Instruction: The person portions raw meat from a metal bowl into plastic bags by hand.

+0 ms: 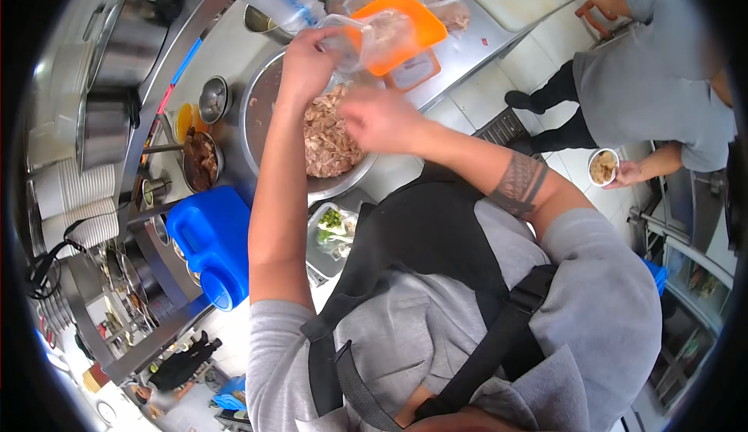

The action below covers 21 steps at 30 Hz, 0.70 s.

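Observation:
My left hand (pixel 308 64) is raised over the far side of a big metal bowl (pixel 253 112), fingers closed on a clear plastic bag (pixel 351 52). The bag stretches right, toward an orange tray (pixel 425 23), with pale meat visible through the plastic there. Sliced raw meat (pixel 331 132) fills much of the bowl. Above the meat's right side is my right hand (pixel 382 120), its fingers smeared by motion, so their grip is unclear. A second orange container (pixel 413 72) with something pale inside sits below the tray.
A blue jug (pixel 209 241) stands left of my left arm. Beside the bowl are a pan of dark food (pixel 201 163) and a small metal bowl (pixel 213 98). A tub of greens (pixel 333 225) is near my apron. At right, a co-worker (pixel 650 81) holds a cup of food (pixel 603 167).

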Each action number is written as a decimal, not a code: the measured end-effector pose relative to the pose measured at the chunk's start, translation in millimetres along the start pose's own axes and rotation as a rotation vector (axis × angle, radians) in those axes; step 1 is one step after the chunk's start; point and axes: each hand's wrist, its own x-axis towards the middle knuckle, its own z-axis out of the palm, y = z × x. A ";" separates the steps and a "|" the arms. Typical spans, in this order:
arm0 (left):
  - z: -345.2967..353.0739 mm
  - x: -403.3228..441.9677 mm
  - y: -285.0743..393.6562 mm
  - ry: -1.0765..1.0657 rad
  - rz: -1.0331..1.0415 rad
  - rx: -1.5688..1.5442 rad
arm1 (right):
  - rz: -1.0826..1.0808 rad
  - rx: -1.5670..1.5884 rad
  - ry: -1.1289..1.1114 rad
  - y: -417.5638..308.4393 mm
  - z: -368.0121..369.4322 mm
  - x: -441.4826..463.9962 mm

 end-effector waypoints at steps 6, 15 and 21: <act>8.8 -6.8 9.1 0.078 0.273 0.020 | 0.233 -0.557 -0.220 17.0 -66.9 87.5; 22.9 -29.5 28.6 0.098 0.265 -0.032 | 0.322 -0.763 -0.460 69.8 -45.4 111.3; 10.6 -78.6 10.5 0.312 0.241 -0.236 | 0.055 -0.768 -0.558 45.1 -92.1 141.2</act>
